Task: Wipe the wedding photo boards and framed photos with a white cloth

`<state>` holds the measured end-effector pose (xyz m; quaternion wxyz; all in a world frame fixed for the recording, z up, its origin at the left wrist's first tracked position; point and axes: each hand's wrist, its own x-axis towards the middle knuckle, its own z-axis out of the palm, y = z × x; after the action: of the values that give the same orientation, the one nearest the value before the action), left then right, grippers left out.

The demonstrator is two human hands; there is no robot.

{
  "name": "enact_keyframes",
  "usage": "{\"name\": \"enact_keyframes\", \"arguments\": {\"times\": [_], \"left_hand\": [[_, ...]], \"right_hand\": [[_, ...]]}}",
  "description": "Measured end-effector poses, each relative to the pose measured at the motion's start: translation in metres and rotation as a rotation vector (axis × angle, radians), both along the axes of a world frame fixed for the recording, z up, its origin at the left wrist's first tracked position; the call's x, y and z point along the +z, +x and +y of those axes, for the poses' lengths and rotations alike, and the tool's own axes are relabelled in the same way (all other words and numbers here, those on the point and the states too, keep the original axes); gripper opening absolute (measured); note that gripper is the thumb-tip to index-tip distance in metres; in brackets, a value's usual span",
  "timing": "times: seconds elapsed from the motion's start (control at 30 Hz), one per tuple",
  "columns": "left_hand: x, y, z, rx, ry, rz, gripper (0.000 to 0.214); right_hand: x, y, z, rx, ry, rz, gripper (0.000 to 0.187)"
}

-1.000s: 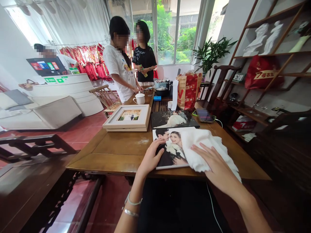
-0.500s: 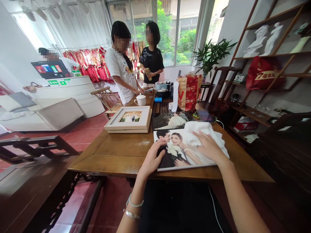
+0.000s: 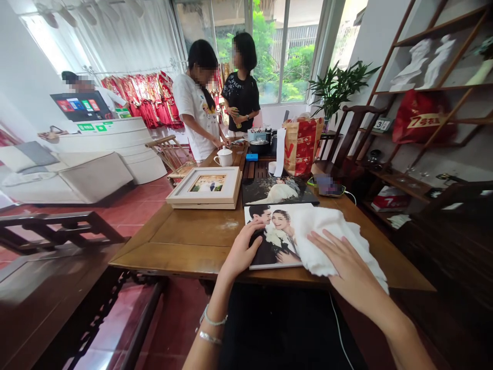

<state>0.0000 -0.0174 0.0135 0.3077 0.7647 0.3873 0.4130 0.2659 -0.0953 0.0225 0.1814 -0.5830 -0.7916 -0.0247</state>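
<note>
A white-edged photo panel (image 3: 274,253) with a picture of a couple lies flat near the table's front edge. My left hand (image 3: 242,251) rests on its left side, fingers stretched out over the dark suit in the picture. A white cloth (image 3: 314,252) covers the panel's right part and hangs past its right and front edges. Flat on this cloth lies my right hand (image 3: 342,262), open, with fingers extended. Behind the panel is a second, dark photo panel (image 3: 254,189) showing a white dress.
Light wooden picture frames (image 3: 175,198) are stacked at the left on the wooden table (image 3: 185,241). Farther back stand a lidded white mug (image 3: 224,156), a blue box (image 3: 251,158) and a paper bag (image 3: 302,146). A phone (image 3: 327,186) with a cable lies right. Two people stand behind.
My right hand has slid right and toward me, and the white cloth has moved with it, uncovering the panel's upper edge. My left hand has stayed in place.
</note>
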Motion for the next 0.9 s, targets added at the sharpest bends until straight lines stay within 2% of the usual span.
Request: {"name": "enact_keyframes", "arguments": {"times": [0.1, 0.17, 0.23, 0.43, 0.5, 0.57, 0.63, 0.7, 0.8, 0.9], "left_hand": [[0.000, 0.000, 0.000, 0.001, -0.001, 0.010, 0.031], [0.000, 0.000, 0.000, -0.001, -0.006, 0.015, 0.031], [0.001, 0.000, 0.000, -0.003, -0.009, 0.016, 0.031], [0.001, 0.000, 0.000, -0.003, -0.009, 0.023, 0.031], [0.001, 0.000, 0.000, -0.004, -0.007, 0.012, 0.032], [0.001, 0.000, 0.000, -0.002, -0.007, -0.001, 0.033], [0.001, 0.000, 0.000, 0.006, -0.015, -0.006, 0.037], [0.000, 0.000, 0.000, 0.018, -0.030, -0.003, 0.040], [-0.001, 0.000, 0.000, 0.032, -0.040, -0.006, 0.043], [-0.003, 0.000, 0.001, 0.040, -0.039, -0.016, 0.045]], "right_hand": [[0.002, 0.004, -0.016, 0.049, -0.022, 0.012, 0.078], [0.005, 0.008, -0.009, 0.067, -0.064, 0.018, 0.078], [0.010, 0.012, 0.009, 0.049, -0.105, 0.021, 0.077], [0.024, 0.004, 0.090, -0.081, -0.185, 0.010, 0.069], [0.027, -0.006, 0.108, -0.092, -0.175, 0.014, 0.065], [0.027, -0.020, 0.114, -0.089, -0.160, 0.015, 0.064], [0.026, -0.037, 0.106, -0.064, -0.147, 0.011, 0.066], [0.023, -0.052, 0.086, -0.019, -0.141, 0.002, 0.071], [0.018, -0.067, 0.039, 0.066, -0.105, 0.008, 0.081], [0.014, -0.066, -0.010, 0.149, -0.086, 0.052, 0.094]]}}
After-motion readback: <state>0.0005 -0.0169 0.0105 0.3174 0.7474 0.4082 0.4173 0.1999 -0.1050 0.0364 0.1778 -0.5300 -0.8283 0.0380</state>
